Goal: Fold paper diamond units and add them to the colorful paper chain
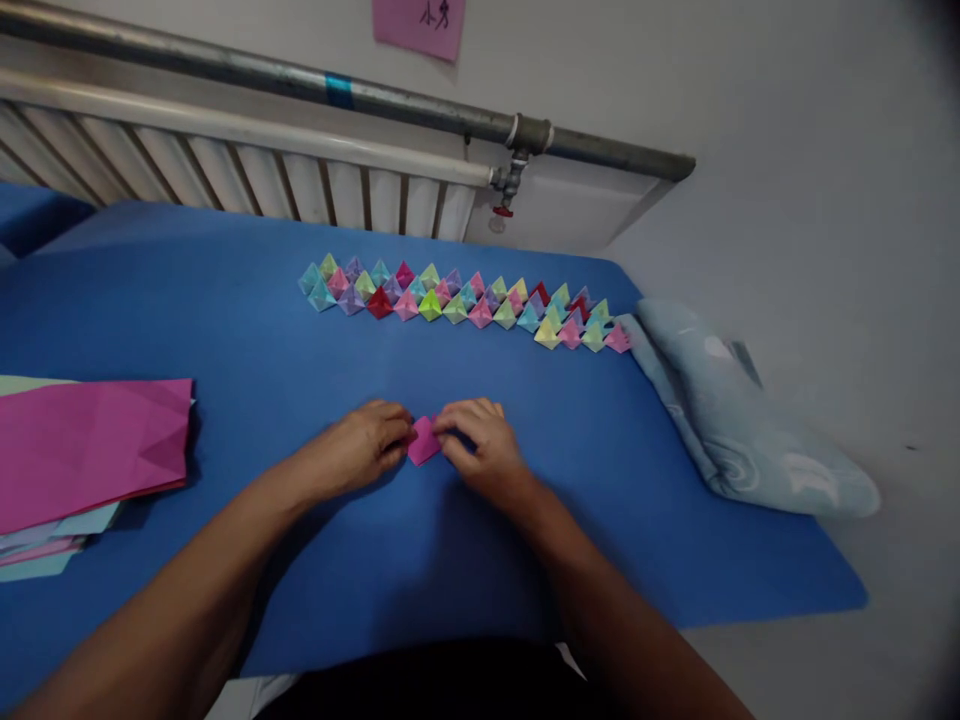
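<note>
A small magenta folded paper (424, 442) lies on the blue surface in front of me, between my two hands. My left hand (373, 440) pinches its left edge with bent fingers. On the other side, the thumb and fingers of my right hand (480, 440) are closed on its right edge. Beyond the hands, several small folded paper pieces (430, 305) in many colours stand side by side in long rows. A stack of coloured paper sheets (90, 445), magenta on top, rests at the left.
The blue surface (247, 330) reaches back to a white radiator (300, 185) under a metal pipe (427, 112) with a red-handled valve (502, 211). A folded light green cloth (750, 420) lies at the right by the wall. A pink note (420, 25) hangs above.
</note>
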Demonstrator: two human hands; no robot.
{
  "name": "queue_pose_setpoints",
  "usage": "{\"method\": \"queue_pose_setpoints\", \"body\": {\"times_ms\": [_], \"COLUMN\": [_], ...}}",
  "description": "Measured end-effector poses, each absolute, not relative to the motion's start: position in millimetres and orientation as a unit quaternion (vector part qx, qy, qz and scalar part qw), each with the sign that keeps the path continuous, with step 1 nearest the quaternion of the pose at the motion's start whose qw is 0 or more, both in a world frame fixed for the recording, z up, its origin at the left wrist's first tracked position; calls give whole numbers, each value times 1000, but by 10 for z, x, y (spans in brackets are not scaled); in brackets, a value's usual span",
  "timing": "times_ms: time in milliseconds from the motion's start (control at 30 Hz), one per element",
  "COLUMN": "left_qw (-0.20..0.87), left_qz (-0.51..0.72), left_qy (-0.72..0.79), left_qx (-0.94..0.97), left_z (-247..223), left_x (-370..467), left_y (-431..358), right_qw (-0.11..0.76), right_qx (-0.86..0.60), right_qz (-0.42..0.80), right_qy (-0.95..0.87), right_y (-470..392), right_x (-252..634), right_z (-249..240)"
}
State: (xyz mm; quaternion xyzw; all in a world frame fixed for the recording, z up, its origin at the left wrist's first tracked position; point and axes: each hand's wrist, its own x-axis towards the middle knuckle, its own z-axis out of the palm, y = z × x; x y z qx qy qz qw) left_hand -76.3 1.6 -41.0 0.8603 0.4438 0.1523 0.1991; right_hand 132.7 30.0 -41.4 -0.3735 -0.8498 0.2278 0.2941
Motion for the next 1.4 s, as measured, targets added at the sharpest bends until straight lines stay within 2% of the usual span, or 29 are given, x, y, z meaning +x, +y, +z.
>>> {"method": "queue_pose_setpoints", "body": {"times_ms": [200,867,1167,1400], "left_qw": [197,195,137,94], "left_qz": [138,154,161,212], "left_qy": [464,454,454,433], "left_qx": [853,856,866,871], "left_z": [-375,-406,-445,-516], "left_x": [-736,-765,-715,-718], "left_y": [-45,-39,-59,-53], "right_qw": [232,190,174,166], "right_qx": [-363,-366,-363,-364], "right_qz": [192,193,187,159], "right_qy": [-882,-891,-896,-903], "right_y": [93,114,124,127], "right_x": [1404,1385,1383,1388], "right_z": [-464,-477,-483,-525]}}
